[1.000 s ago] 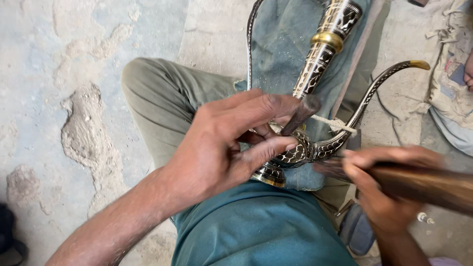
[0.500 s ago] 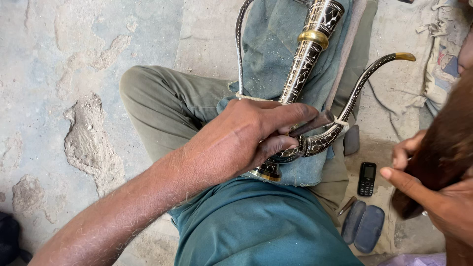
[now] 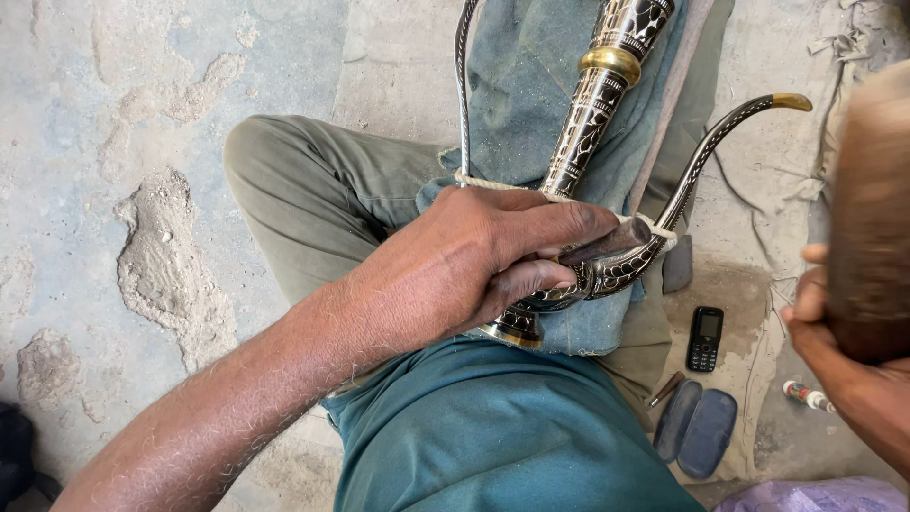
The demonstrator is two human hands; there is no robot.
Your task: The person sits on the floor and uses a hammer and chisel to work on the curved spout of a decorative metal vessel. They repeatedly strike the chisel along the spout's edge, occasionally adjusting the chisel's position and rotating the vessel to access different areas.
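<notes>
My left hand (image 3: 483, 256) grips a dark metal punch (image 3: 607, 242) and presses it against an ornate black-and-silver piece with a brass band (image 3: 597, 104) and curved arms (image 3: 706, 156), which lies on a blue-grey cloth (image 3: 531, 66) over my lap. My right hand (image 3: 834, 332), at the right edge, is raised and holds a thick brown wooden mallet (image 3: 872, 218), blurred and close to the camera. A thin cord (image 3: 479, 180) ties the curved arms to the stem.
I sit on a rough concrete floor (image 3: 142, 190) with one knee (image 3: 275, 152) bent. On a cloth at the right lie a small black phone (image 3: 704, 338), a dark blue case (image 3: 697, 431) and a small tube (image 3: 806, 395).
My right hand has lifted the mallet up and to the right, off the piece. My left hand has kept its grip on the punch and the piece.
</notes>
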